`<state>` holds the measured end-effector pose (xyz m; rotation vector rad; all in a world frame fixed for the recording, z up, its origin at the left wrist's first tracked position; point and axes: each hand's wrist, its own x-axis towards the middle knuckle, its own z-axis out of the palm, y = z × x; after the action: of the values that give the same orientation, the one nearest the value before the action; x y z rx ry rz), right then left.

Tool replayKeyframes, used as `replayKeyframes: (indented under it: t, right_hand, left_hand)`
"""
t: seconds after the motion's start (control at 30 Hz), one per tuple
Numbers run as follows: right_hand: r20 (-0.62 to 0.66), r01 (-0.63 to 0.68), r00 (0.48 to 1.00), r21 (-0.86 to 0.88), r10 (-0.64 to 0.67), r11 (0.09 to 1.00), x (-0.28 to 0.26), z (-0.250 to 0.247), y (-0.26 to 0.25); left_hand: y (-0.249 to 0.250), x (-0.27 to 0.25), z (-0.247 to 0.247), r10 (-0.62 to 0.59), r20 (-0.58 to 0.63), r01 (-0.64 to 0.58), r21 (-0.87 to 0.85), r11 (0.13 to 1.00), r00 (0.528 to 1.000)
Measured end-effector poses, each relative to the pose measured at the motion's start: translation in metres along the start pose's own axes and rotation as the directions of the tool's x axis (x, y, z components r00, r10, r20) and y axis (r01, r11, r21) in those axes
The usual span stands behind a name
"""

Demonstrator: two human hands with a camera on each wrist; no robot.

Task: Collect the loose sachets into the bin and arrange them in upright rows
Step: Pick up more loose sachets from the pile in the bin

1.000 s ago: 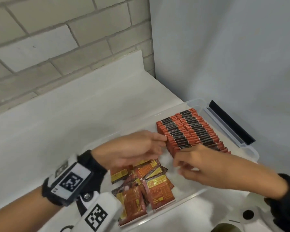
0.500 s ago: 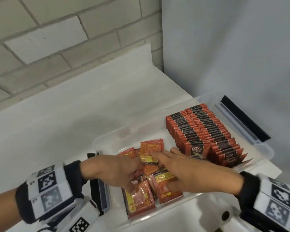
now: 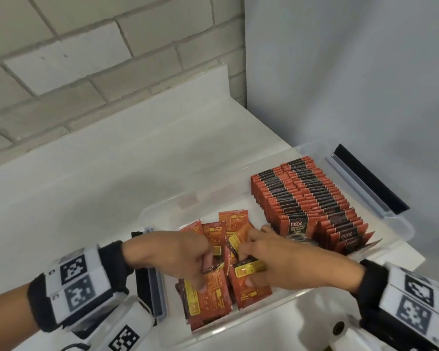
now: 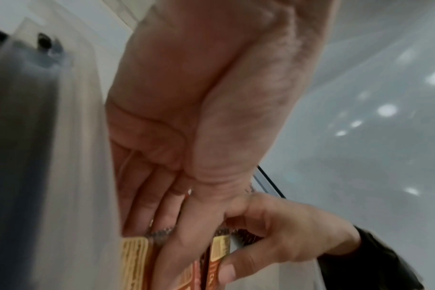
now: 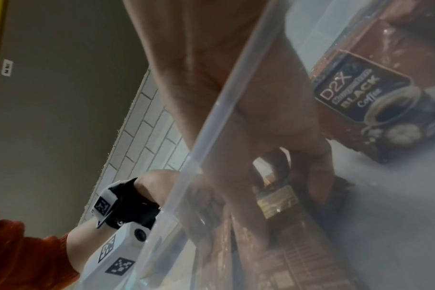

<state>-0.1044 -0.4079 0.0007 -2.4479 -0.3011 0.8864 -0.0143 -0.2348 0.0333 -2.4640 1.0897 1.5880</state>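
- The left hand (image 3: 173,257) is reaching into the left end of the clear bin (image 3: 401,224), and its curled fingers are pinching one or more loose sachets (image 3: 208,300) at the top edge; the left wrist view is showing a sachet clamped between the thumb and the fingers.
- The loose sachets are lying flat and overlapping in the left half of the bin, near the front wall. I am counting about eight or nine of them, but some are hidden under the hands, so the number is not exact.
- The right hand (image 3: 284,262) is working just beside the left one, touching it, and its fingers are closing on a sachet with a yellow label, which is lifted and tilted.
- The upright rows (image 3: 302,196) are standing in the right half of the bin. There are two rows side by side, each with too many sachets to count exactly, maybe more than twenty. At the front end of the rows some sachets are leaning forward and are not straight.
- The bin is one, and it is standing at the right front corner of the white surface (image 3: 86,186), with black clips at its two short ends.
- In my judgement the step in hand is gathering a small bundle from the loose pile. No loose sachets are visible outside the bin.
- The next move, I think, is calling for squaring the bundle between both hands, turning it on its edge, and setting it against the front end of a row while supporting the leaning sachets.
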Motion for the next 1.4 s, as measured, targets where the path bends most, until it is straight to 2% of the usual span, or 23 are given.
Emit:
replayKeyframes:
  t: [0.1,0.17,0.33,0.4,0.53,0.63,0.7,0.73,0.83,0.93,1.0,1.07,1.17,1.27,1.4]
  right_hand:
    - [-0.048,0.039,0.998,0.064,-0.036,0.997,0.000,-0.001,0.001]
    - [-0.097,0.071,0.994,0.165,-0.056,0.984,-0.003,-0.003,-0.002]
    - [-0.189,0.175,0.976,0.389,-0.107,0.904,-0.006,-0.009,0.003]
    - [-0.182,0.187,0.978,0.567,-0.100,0.802,-0.007,-0.011,0.006]
    - [-0.223,0.225,0.973,0.856,-0.060,0.466,-0.010,-0.015,0.005]
    - [-0.265,0.245,0.962,0.941,0.059,0.235,-0.015,-0.021,0.006]
    - [-0.316,0.298,0.942,0.942,0.111,0.158,-0.019,-0.025,0.010]
    - [-0.346,0.325,0.931,0.930,0.113,0.169,-0.022,-0.026,0.013]
    - [-0.417,0.365,0.900,0.879,0.124,0.306,-0.033,-0.027,0.016]
    - [-0.536,0.414,0.815,0.804,0.219,0.427,-0.040,-0.025,0.025]
    - [-0.604,0.455,0.764,0.754,0.227,0.473,-0.046,-0.024,0.033]
    - [-0.651,0.508,0.730,0.720,0.207,0.473,-0.054,-0.024,0.038]
    - [-0.698,0.557,0.692,0.679,0.185,0.478,-0.060,-0.023,0.042]
    - [-0.734,0.576,0.658,0.634,0.167,0.517,-0.059,-0.022,0.044]
    - [-0.776,0.608,0.587,0.611,0.230,0.507,-0.056,-0.023,0.049]
  left_hand:
    - [-0.004,-0.009,-0.010,-0.003,-0.002,0.003,-0.088,0.996,1.000]
    - [-0.006,-0.017,-0.018,-0.008,-0.019,0.005,-0.121,0.993,1.000]
    - [-0.010,-0.041,-0.043,0.025,-0.105,-0.048,-0.215,0.975,0.994]
    - [-0.010,-0.049,-0.051,0.061,-0.145,-0.099,-0.275,0.956,0.988]
    - [-0.004,-0.049,-0.059,0.110,-0.272,-0.214,-0.389,0.896,0.956]
    - [0.006,-0.036,-0.059,0.107,-0.350,-0.275,-0.475,0.836,0.931]
    - [0.014,-0.025,-0.057,0.102,-0.375,-0.300,-0.520,0.800,0.921]
    - [0.019,-0.020,-0.057,0.102,-0.383,-0.310,-0.536,0.785,0.918]
    - [0.037,-0.004,-0.053,0.129,-0.384,-0.350,-0.588,0.729,0.914]
    - [0.053,0.008,-0.051,0.157,-0.378,-0.380,-0.639,0.669,0.912]
    - [0.059,0.015,-0.053,0.183,-0.381,-0.411,-0.692,0.594,0.906]
    - [0.064,0.022,-0.055,0.210,-0.354,-0.412,-0.765,0.495,0.911]
    - [0.073,0.034,-0.051,0.312,-0.225,-0.340,-0.858,0.385,0.923]
    - [0.080,0.048,-0.041,0.480,-0.143,-0.292,-0.923,0.252,0.866]
    - [0.081,0.052,-0.039,0.591,-0.131,-0.285,-0.942,0.175,0.796]
